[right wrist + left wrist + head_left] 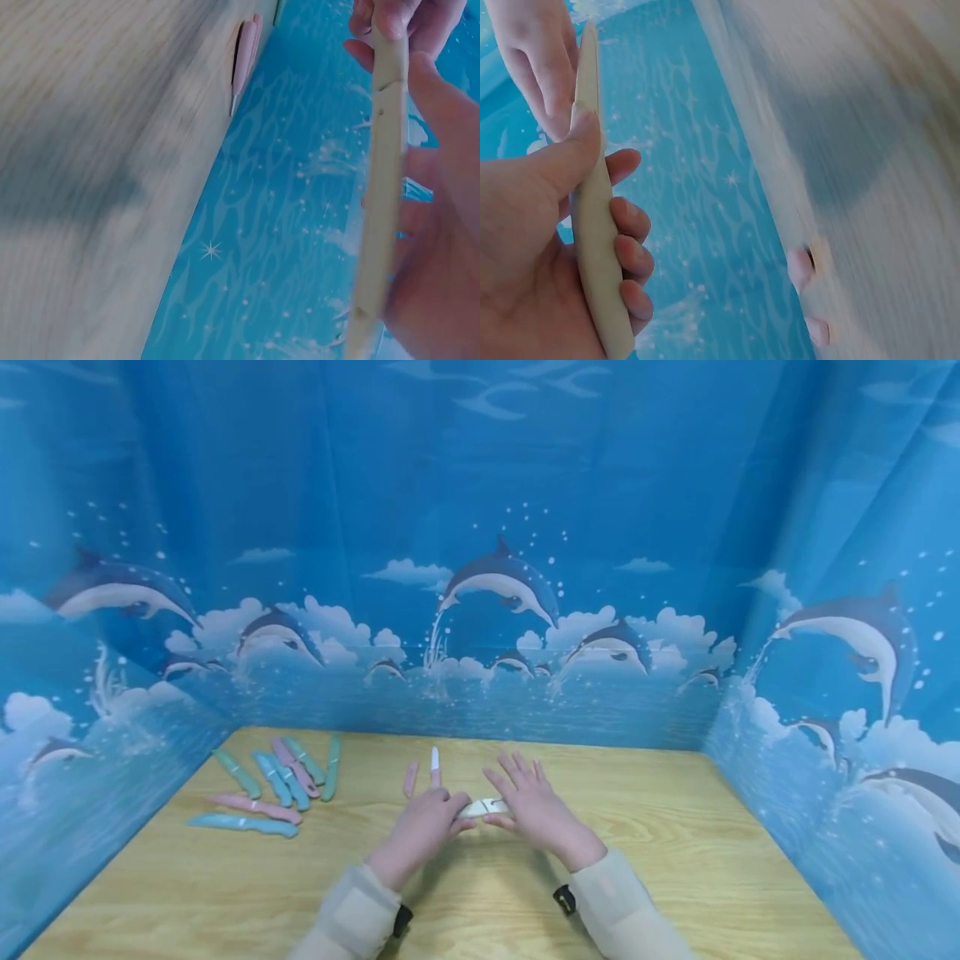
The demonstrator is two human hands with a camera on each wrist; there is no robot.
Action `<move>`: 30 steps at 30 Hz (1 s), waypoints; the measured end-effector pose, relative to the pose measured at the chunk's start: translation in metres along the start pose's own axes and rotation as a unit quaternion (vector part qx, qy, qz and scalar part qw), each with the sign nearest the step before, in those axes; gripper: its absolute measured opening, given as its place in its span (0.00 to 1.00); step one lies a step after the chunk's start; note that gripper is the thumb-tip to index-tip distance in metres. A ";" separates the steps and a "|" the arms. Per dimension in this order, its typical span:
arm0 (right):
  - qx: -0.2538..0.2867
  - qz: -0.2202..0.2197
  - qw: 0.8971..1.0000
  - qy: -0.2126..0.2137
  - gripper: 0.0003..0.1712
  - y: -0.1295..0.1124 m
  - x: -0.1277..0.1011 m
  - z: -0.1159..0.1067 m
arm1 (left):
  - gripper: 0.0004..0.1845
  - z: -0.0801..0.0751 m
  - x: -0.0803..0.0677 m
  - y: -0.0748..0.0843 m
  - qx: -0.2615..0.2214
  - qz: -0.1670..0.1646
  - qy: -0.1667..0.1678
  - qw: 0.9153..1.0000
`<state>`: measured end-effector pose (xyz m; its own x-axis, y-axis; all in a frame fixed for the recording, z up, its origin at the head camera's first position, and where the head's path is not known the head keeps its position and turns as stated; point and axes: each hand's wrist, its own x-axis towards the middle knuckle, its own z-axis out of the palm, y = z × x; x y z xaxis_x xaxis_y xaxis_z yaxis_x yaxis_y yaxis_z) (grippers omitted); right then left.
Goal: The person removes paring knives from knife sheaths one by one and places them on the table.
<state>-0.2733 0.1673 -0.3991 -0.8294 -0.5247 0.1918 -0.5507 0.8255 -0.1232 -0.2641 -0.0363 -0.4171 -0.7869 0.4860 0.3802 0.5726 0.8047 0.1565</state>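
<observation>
A cream paring knife (600,232) with its matching blade cover (381,180) fitted over the blade is held above the table. My left hand (423,827) grips the handle, thumb along one side and fingers curled round the other. At the covered end is my right hand (542,810), its fingers spread and mostly straight, the thumb beside the cover. Beyond my left hand, a pink knife (436,768) lies with its white blade bare, pointing away. Its pink cover (410,778) lies just left of it.
On the left of the wooden table (645,877) lie several covered knives: a blue knife (243,823) nearest, a pink knife (255,807) behind it, and a green knife (332,767) at the group's right. A blue dolphin-print curtain (480,693) surrounds the table's back and sides.
</observation>
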 end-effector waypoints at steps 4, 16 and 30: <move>0.010 0.009 1.000 0.006 0.39 0.004 -0.008 0.002 | 0.15 0.001 0.001 0.009 -0.003 0.025 -0.011 1.000; 0.043 0.012 0.999 0.016 0.34 0.008 -0.027 0.003 | 0.15 -0.003 0.001 0.011 -0.011 0.039 -0.047 0.998; 0.023 -0.046 0.998 0.037 0.22 0.012 -0.029 0.009 | 0.13 -0.001 -0.001 0.013 0.013 0.056 -0.032 0.998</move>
<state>-0.2567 0.1910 -0.4147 -0.7666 -0.5796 0.2764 -0.6295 0.7632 -0.1454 -0.2554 -0.0269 -0.4146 -0.7318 0.5939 0.3344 0.6526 0.7520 0.0927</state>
